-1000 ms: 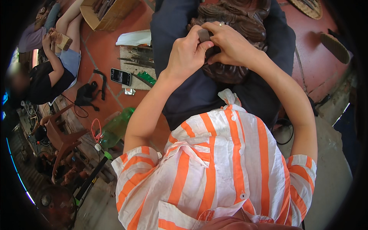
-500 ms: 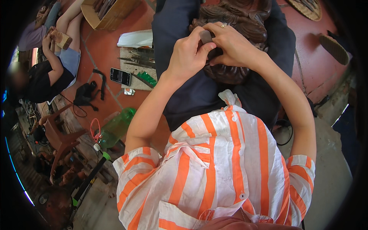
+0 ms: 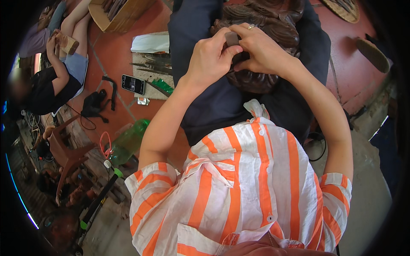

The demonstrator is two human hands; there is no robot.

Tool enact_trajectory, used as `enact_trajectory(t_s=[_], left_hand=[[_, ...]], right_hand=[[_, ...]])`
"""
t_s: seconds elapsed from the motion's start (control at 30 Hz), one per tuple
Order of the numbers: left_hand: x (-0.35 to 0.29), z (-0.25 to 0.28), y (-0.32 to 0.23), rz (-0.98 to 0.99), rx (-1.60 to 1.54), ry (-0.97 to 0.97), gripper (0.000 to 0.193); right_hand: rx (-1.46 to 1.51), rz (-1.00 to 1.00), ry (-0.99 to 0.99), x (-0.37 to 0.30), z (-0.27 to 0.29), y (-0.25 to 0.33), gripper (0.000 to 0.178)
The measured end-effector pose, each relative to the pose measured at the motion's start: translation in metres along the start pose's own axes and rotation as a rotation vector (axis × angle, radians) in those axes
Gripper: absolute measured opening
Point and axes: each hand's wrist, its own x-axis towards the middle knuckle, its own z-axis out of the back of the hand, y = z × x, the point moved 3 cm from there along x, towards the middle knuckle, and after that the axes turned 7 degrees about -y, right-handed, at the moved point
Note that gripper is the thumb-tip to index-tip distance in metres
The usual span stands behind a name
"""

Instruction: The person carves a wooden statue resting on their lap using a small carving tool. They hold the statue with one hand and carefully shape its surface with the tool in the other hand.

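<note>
The left hand (image 3: 209,57) grips a dull, flat-faced brown block (image 3: 232,39) between curled fingers and thumb; the right hand (image 3: 262,49) curls in beside it, though I can't tell whether it grips too. Beneath sits a glossy, deeply grooved dark carving (image 3: 258,82), between trousered legs (image 3: 188,38). Left of them, slim dark tools (image 3: 160,68) lie on a pale, rough sheet (image 3: 138,59)

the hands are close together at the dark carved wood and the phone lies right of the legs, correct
In the head view, the phone lies left of the legs, not right; the left hand and right hand are close together at the carved wood.
</note>
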Motion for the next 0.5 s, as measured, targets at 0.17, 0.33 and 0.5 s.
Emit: enact_trajectory(t_s=[0.17,0.33,0.5], left_hand=[[0.0035,0.0018,-0.0039,-0.04,0.056,0.007,0.017],[0.0024,0.002,-0.0027,-0.061,0.05,0.019,0.017],[0.0021,0.0019,0.0024,-0.035,0.022,0.025,0.018]], right_hand=[[0.077,-0.064,0.045,0.0002,-0.0014,-0.002,0.027],[0.094,-0.072,0.039,-0.0008,-0.0041,-0.0031,0.026],[0.075,-0.007,-0.003,-0.0016,-0.003,-0.0027,0.025]])
